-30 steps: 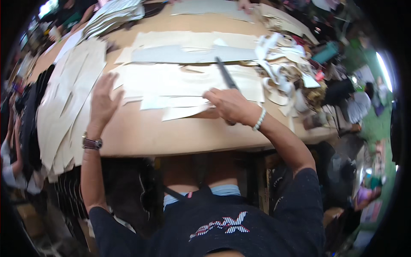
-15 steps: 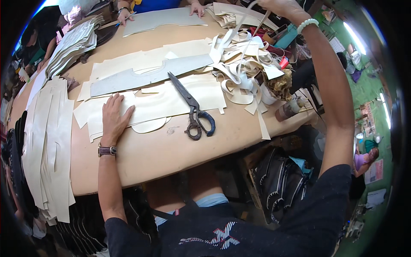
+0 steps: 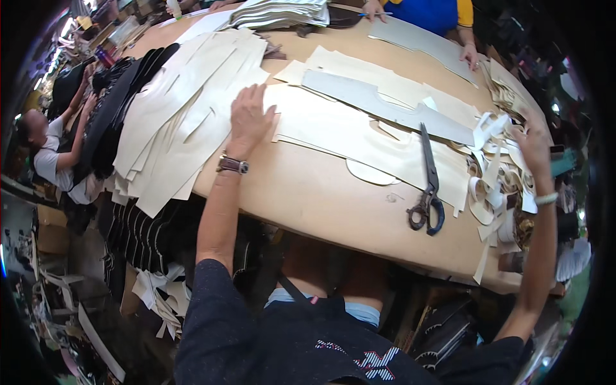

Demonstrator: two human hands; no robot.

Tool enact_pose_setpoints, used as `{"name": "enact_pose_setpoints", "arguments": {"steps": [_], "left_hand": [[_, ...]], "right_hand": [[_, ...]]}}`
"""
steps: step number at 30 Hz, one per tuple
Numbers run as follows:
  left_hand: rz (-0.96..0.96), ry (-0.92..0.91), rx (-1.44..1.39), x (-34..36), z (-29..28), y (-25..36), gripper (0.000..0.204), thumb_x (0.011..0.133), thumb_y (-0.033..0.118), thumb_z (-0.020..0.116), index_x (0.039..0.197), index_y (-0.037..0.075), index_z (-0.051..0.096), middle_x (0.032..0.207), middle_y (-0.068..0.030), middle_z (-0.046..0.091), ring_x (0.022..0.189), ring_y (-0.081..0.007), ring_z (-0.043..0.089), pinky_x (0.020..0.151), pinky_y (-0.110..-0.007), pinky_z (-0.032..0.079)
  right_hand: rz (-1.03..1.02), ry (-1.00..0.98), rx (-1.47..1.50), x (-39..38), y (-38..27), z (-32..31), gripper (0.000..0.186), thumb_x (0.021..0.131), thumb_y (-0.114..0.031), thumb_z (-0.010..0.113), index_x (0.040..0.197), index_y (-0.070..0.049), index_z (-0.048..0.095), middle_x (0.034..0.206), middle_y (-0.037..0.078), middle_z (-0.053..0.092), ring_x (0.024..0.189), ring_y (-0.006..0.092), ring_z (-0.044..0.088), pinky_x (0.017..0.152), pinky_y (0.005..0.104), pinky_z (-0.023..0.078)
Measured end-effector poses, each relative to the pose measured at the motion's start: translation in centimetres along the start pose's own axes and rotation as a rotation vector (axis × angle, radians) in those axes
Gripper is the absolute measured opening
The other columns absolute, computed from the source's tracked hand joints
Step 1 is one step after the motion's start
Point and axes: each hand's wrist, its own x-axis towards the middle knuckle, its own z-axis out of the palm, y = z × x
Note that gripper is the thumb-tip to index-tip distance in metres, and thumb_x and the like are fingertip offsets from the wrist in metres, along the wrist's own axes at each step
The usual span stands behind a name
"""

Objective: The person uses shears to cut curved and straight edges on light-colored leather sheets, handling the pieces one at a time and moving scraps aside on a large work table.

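My left hand (image 3: 251,119), with a watch at the wrist, lies flat with its thumb spread. It is between a pile of long cream sheets (image 3: 186,96) and the left end of the cream sheet (image 3: 321,119) in front of me. My right hand (image 3: 534,146) is blurred over a tangle of cream offcut strips (image 3: 497,151) at the right; its fingers look apart, with nothing visible in them. Large dark scissors (image 3: 428,176) lie closed across the sheet's right part, blue-wrapped handle toward me. Behind the sheet rests a grey curved pattern piece (image 3: 385,106).
Across the tan table (image 3: 308,179), a person in blue and yellow (image 3: 423,14) touches a grey sheet (image 3: 420,48). A stack of pale sheets (image 3: 279,14) stands at the far edge. Black pieces (image 3: 128,109) hang at the left, near another person (image 3: 48,151).
The view has turned left. My right hand has come down from high up, and the strips it was lifting are no longer in it. My left hand has moved left, toward the pile.
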Motion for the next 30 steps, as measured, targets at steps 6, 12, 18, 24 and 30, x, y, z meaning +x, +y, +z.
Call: {"name": "enact_pose_setpoints", "arguments": {"steps": [6,12,18,24,30], "left_hand": [[-0.188,-0.16,0.239,-1.8,-5.3,-6.6,0.042,0.071,0.024,0.066,0.103,-0.001,0.054,0.107,-0.0158,0.054,0.1,-0.0306,0.05,0.087,-0.038,0.039],[-0.203,-0.175,0.332,-5.9,-5.0,-5.7,0.037,0.072,0.029,0.064,0.094,-0.001,0.058,0.111,-0.0113,0.053,0.112,-0.0271,0.041,0.091,-0.05,0.028],[-0.295,-0.033,0.107,-5.6,-5.1,-5.3,0.022,0.077,0.021,0.061,0.088,0.003,0.059,0.091,-0.0128,0.06,0.087,-0.0269,0.056,0.075,-0.04,0.041],[-0.192,0.09,0.072,-2.5,-9.2,-3.1,0.021,0.08,0.024,0.058,0.083,0.003,0.058,0.071,-0.0121,0.06,0.065,-0.0284,0.058,0.056,-0.037,0.044],[-0.219,-0.156,0.259,-6.2,-6.3,-3.7,0.026,0.075,0.026,0.063,0.076,0.0,0.06,0.08,-0.0133,0.056,0.082,-0.0287,0.053,0.069,-0.039,0.043]], "right_hand": [[-0.031,-0.133,0.235,-11.2,-15.6,5.6,0.03,0.071,-0.013,0.063,0.097,-0.002,0.053,0.097,0.014,0.053,0.087,0.0318,0.053,0.076,0.0372,0.043],[0.162,0.061,0.149,-16.6,-20.2,9.3,0.028,0.077,-0.008,0.055,0.104,0.0,0.053,0.107,0.016,0.051,0.1,0.0321,0.047,0.087,0.04,0.037],[0.2,0.119,0.255,-16.6,-20.9,9.2,0.025,0.079,-0.006,0.053,0.102,0.003,0.054,0.106,0.018,0.052,0.097,0.034,0.049,0.085,0.0393,0.039],[0.251,0.119,0.291,-16.9,-20.5,9.2,0.025,0.077,-0.007,0.056,0.1,0.002,0.055,0.105,0.017,0.053,0.099,0.0331,0.049,0.086,0.0394,0.039],[0.26,0.138,0.297,-16.9,-20.7,9.3,0.023,0.077,-0.007,0.057,0.098,0.003,0.056,0.103,0.017,0.053,0.097,0.0327,0.05,0.085,0.0391,0.039]]}}
